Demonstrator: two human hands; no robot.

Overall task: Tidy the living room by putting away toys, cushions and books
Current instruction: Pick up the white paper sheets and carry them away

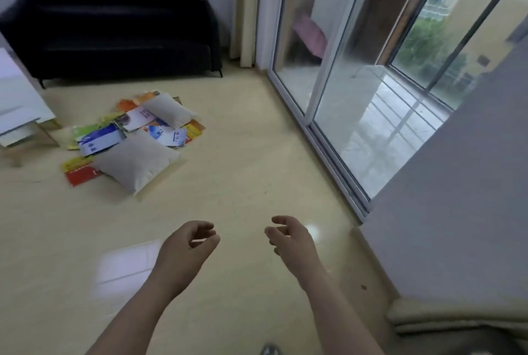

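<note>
A heap lies on the floor ahead to the left. In it a large grey cushion (134,164) sits nearest me and a smaller grey cushion (168,110) sits behind it. Several colourful books are scattered around them, among them a blue-and-white book (98,141) and a red book (81,176). My left hand (187,249) and my right hand (290,239) hang in the air over bare floor, well short of the heap. Both have loosely curled fingers and hold nothing.
A black sofa (114,28) stands against the far wall behind the heap. A white low table (20,108) juts in at the left edge. Sliding glass doors (337,77) run along the right. A grey wall (463,203) rises at right.
</note>
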